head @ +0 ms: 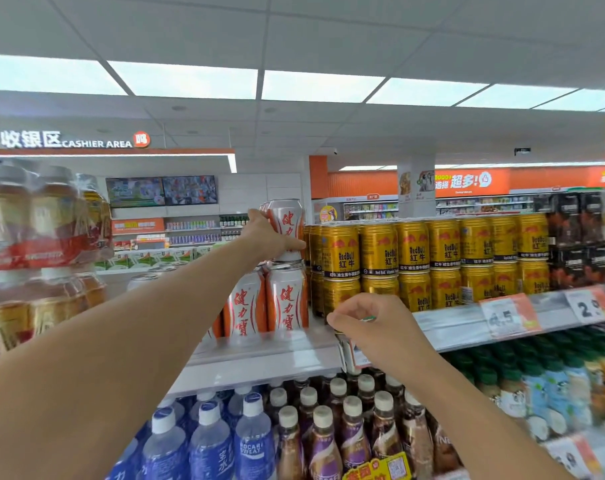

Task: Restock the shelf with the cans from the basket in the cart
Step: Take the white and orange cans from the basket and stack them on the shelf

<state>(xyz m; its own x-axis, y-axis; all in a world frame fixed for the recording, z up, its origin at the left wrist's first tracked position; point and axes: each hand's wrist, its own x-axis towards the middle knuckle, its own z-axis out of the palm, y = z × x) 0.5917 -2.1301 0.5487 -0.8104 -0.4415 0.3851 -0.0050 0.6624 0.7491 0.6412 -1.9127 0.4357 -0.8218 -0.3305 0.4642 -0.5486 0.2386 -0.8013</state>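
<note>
My left hand [264, 237] grips a white-and-orange can [288, 223] that stands on top of another can of the same kind [287, 299] on the top shelf [266, 355]. A second row of these cans [242, 306] stands just left of it. My right hand [370, 323] hovers in front of the shelf edge with its fingers loosely curled; something small and green shows at the fingertips, too small to name. The cart and basket are out of view.
Gold Red Bull cans [415, 265] are stacked two high right of the white cans. Price tags [509, 318] hang on the shelf rail. Blue water bottles [207, 441] and brown bottles [353, 431] fill the shelf below. Packs of tea bottles [37, 237] stand at left.
</note>
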